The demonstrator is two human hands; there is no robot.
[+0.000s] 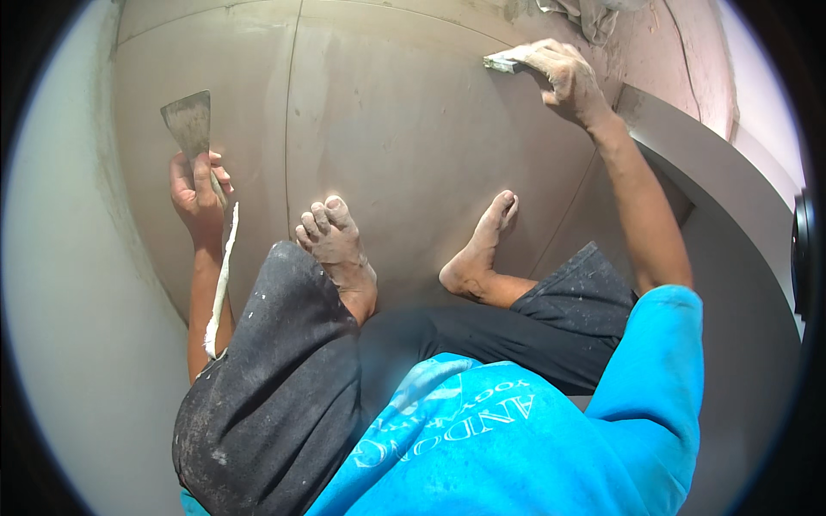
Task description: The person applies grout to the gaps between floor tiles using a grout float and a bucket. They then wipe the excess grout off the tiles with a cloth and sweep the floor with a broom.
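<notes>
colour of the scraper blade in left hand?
Dull grey-brown blade, best seen in the head view.

A bright blue short-sleeved cloth shirt (533, 460) bears faded white lettering (469, 423); dark grey cloth trousers (271, 361) carry pale specks; both hands (564, 76) and feet (340, 254) are bare.

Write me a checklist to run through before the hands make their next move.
1. Scraper gripped in the left hand: ok.
2. Small block held in the right hand: ok.
3. Cloth apart from the block: ok.
4. Left foot and right foot clear of both tools: ok.
5. Feet covered: not ok, both bare.
6. Block's underside clean: cannot tell, hidden.
</notes>
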